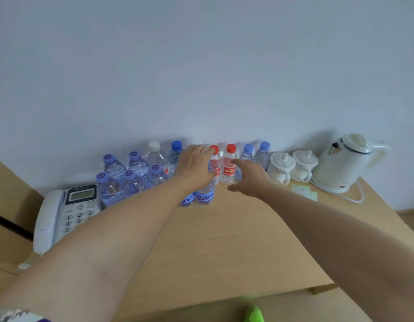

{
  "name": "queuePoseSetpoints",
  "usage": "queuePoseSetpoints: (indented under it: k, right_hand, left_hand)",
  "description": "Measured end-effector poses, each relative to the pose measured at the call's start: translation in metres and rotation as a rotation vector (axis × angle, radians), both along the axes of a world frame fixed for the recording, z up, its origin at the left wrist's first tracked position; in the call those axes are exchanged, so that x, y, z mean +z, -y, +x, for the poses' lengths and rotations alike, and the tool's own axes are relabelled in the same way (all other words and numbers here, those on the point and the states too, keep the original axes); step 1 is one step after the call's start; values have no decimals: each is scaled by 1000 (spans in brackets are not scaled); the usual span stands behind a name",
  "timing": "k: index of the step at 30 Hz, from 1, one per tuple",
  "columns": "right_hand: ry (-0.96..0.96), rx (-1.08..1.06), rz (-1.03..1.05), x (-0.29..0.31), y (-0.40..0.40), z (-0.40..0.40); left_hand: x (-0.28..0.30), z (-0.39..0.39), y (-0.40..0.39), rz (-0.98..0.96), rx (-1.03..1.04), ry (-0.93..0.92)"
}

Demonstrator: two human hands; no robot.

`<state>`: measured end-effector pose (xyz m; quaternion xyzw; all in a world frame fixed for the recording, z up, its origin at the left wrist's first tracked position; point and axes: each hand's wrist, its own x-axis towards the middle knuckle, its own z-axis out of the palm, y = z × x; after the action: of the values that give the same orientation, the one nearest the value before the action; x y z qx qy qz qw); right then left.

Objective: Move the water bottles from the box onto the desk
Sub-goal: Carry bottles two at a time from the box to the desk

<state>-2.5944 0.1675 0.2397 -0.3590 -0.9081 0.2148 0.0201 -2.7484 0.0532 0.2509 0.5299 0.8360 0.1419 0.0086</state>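
Observation:
Many water bottles stand in rows on the wooden desk (224,240) along the wall. Several purple-capped ones (131,175) are at the left, two red-capped ones (229,168) in the middle, and two pale-blue-capped ones (256,151) to their right. My left hand (194,168) is closed over the tops of two blue-labelled bottles (204,196) standing on the desk in front of the rows. My right hand (250,178) hovers just right of them, fingers spread, beside the red-capped bottles and holding nothing.
A white desk phone (62,212) lies at the left edge of the desk. Two white lidded mugs (292,166) and a white electric kettle (345,159) with its cord stand at the right. Brown cardboard-coloured surfaces (8,205) sit to the far left. Something green (253,313) shows at the bottom.

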Motion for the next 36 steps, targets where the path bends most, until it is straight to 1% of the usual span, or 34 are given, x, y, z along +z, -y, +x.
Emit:
queuePoseSetpoints:
  k: [6,12,17,21,23,25,30,36]
  right_hand:
    - [1,-130,56,9,-22,66]
    - [-2,-310,64,8,-44,177]
    - [-21,-464,41,11,-71,301]
    - [-15,-609,36,13,-88,410]
    - [-5,-682,26,11,-89,466]
    - [8,-760,33,9,-88,523]
    - [18,-984,13,14,-72,663]
    - [35,-1298,-14,9,-37,793]
  left_hand:
    - [11,59,-47,-11,-115,-52]
    - [8,164,-107,-63,-261,10]
    - [5,285,-155,-84,-393,37]
    - [7,395,-191,-111,-527,-4]
    - [6,453,-208,-116,-592,9]
    - [7,510,-221,-136,-665,9]
    - [7,650,-239,-151,-913,-68]
    - [11,800,-242,-141,-1176,-94]
